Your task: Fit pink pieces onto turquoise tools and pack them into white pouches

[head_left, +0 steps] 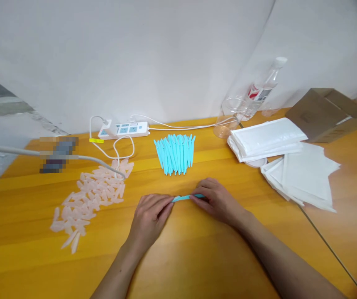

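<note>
Single head-worn view, near above the hands, forward and down over tabletop toward wall.

A glossy yellow-brown wood-grain tabletop, crossed on the right by a dark seam, carries a dense pile of slender turquoise pieces. Left of that pile, small pale-pink translucent pointed pieces lie scattered; beyond them sits a pixelated dark object. Behind the pile, to its left, rests a white power strip with blue sockets. Right of the pile lie overlapping white padded envelopes; behind these stand a clear white-capped bottle and an open brown cardboard box.
</note>
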The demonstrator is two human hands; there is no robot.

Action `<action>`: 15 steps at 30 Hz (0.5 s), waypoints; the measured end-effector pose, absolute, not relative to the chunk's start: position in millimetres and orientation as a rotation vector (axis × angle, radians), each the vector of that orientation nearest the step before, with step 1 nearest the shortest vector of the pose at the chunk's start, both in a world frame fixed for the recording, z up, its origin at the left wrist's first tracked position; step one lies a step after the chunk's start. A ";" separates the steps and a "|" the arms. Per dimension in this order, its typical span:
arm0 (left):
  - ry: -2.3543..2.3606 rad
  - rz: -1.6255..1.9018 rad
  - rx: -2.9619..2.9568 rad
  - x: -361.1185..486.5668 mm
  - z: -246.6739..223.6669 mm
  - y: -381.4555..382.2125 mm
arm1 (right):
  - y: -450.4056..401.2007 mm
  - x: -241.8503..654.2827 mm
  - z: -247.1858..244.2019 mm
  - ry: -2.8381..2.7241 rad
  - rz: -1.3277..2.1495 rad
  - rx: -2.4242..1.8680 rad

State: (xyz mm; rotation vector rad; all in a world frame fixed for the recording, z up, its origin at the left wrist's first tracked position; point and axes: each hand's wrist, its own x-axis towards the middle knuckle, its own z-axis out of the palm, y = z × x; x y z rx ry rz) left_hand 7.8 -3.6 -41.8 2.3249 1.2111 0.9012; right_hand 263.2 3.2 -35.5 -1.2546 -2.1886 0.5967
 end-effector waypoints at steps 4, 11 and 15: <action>1.284 0.863 2.381 9.0 -44.8 -2.3 | 5.7 260.6 -45.7 -2.207 0.451 -1.252; 1.289 0.873 2.311 8.6 -45.8 -2.7 | 6.0 258.1 -49.7 -2.149 0.419 -1.287; 1.313 0.907 2.143 4.2 -43.8 -1.5 | 5.7 258.5 -48.9 -2.114 0.445 -1.289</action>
